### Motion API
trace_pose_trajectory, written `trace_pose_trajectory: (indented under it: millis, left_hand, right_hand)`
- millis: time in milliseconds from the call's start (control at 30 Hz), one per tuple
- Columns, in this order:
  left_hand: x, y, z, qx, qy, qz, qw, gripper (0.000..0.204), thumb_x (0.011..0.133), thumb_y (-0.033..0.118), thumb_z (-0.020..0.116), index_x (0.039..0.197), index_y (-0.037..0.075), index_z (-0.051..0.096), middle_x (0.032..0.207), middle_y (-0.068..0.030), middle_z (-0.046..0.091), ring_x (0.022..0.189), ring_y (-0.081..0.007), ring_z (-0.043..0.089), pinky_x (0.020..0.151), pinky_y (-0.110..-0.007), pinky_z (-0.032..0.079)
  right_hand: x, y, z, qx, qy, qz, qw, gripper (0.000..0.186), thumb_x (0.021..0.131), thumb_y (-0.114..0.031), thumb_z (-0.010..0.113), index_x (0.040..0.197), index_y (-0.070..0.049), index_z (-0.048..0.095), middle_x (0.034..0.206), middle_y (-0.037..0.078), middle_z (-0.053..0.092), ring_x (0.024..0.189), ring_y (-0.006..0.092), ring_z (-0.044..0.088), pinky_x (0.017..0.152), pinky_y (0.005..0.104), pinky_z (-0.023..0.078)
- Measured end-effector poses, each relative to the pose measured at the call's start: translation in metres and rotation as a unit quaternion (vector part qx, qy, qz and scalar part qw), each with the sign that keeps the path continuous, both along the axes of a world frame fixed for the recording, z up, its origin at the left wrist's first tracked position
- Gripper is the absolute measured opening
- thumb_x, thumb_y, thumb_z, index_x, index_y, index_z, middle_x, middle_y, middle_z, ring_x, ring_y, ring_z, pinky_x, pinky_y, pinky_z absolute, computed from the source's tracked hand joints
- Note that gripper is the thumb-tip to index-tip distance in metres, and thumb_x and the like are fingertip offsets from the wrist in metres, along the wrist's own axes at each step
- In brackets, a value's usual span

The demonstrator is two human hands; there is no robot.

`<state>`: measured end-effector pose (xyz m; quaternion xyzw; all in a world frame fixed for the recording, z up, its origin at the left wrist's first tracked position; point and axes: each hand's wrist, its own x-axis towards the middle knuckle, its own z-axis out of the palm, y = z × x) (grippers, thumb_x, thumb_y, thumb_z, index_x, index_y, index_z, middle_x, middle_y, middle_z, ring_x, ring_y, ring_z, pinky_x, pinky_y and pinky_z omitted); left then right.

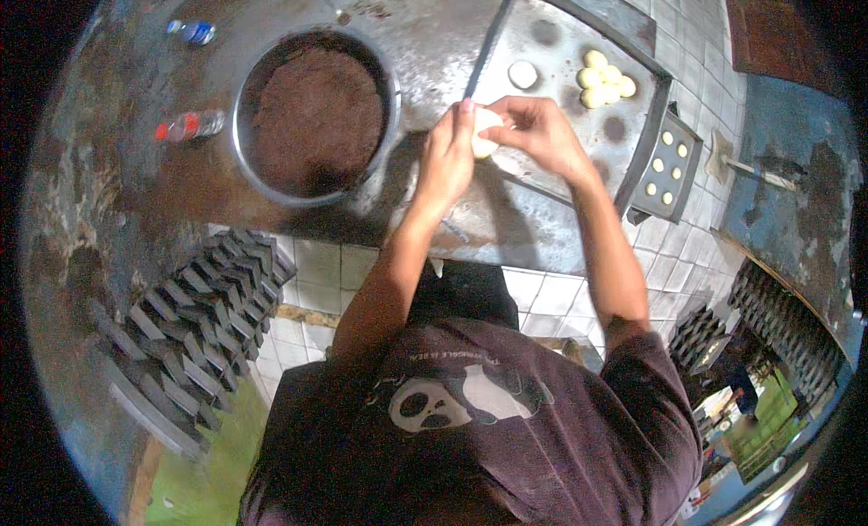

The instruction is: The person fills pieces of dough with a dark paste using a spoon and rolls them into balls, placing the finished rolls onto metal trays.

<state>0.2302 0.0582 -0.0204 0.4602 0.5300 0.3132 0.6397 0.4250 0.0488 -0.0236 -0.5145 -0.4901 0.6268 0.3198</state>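
Over the near left edge of a large metal tray [565,101], I hold a pale piece of dough [485,136] between both hands. My left hand [448,155] is closed round its left side, thumb on top. The fingers of my right hand [542,133] pinch its right edge. Part of the dough is hidden by my fingers. On the tray, a cluster of several yellowish dough balls [604,79] lies at the right, and a single whitish round piece [523,74] lies apart from them. Left of my hands stands a wide round metal pan [395,119] holding a brown crumbly mass [316,119].
A smaller dark tray [684,178] with several dough pieces sits right of the large tray. Two plastic bottles, one with a blue label [192,32] and one with a red label [192,126], lie at the far left. Stacked dark trays [194,332] stand at lower left.
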Motion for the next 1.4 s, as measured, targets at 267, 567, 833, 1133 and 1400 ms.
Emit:
trace_pose_trajectory:
  millis: [267, 567, 833, 1133, 1400]
  left_hand:
    - [-0.07, 0.006, 0.084, 0.14, -0.123, 0.148, 0.971, 0.046, 0.108, 0.043, 0.05, 0.087, 0.005, 0.063, 0.071, 0.0017, 0.059, 0.065, -0.0077, 0.054, 0.059, -0.029, 0.044]
    - [-0.154, 0.008, 0.12, 0.052, -0.308, 0.166, 0.935, 0.034, 0.107, 0.036, 0.056, 0.095, 0.007, 0.068, 0.081, 0.0024, 0.067, 0.07, -0.0043, 0.061, 0.061, -0.021, 0.049]
    - [-0.201, 0.004, 0.137, 0.011, -0.349, 0.185, 0.918, 0.031, 0.107, 0.035, 0.056, 0.099, 0.007, 0.067, 0.089, -0.0016, 0.071, 0.075, -0.0068, 0.066, 0.067, -0.023, 0.054]
    - [-0.216, -0.034, 0.064, 0.113, -0.202, -0.087, 0.969, 0.061, 0.089, 0.04, 0.074, 0.133, 0.005, 0.052, 0.123, -0.011, 0.065, 0.109, -0.0235, 0.064, 0.097, -0.036, 0.053]
    - [-0.238, -0.037, 0.06, 0.274, -0.089, -0.185, 0.939, 0.058, 0.078, 0.022, 0.085, 0.126, 0.0, 0.061, 0.123, -0.0131, 0.067, 0.111, -0.026, 0.066, 0.1, -0.041, 0.05]
  right_hand:
    - [-0.184, -0.009, 0.099, 0.154, -0.02, -0.369, 0.916, 0.016, 0.092, -0.014, 0.077, 0.09, -0.001, 0.067, 0.082, 0.0, 0.066, 0.078, 0.0074, 0.058, 0.071, 0.0249, 0.048]
    - [-0.237, 0.009, 0.136, 0.143, 0.096, -0.316, 0.933, 0.027, 0.1, -0.024, 0.071, 0.085, -0.001, 0.074, 0.074, -0.002, 0.068, 0.064, 0.0028, 0.055, 0.055, 0.021, 0.042]
    - [-0.271, 0.002, 0.176, 0.127, 0.028, -0.271, 0.954, 0.041, 0.103, -0.036, 0.064, 0.089, 0.0, 0.076, 0.074, -0.004, 0.067, 0.062, 0.0021, 0.052, 0.053, 0.021, 0.039]
    - [-0.265, -0.029, 0.207, 0.096, -0.055, -0.118, 0.987, 0.04, 0.103, -0.037, 0.064, 0.09, -0.002, 0.075, 0.075, 0.0, 0.068, 0.066, 0.0079, 0.058, 0.056, 0.0275, 0.044]
    - [-0.206, -0.102, -0.01, -0.018, -0.38, -0.139, 0.914, 0.064, 0.1, -0.059, 0.052, 0.099, 0.002, 0.072, 0.092, 0.025, 0.071, 0.087, 0.0406, 0.07, 0.079, 0.0477, 0.055]
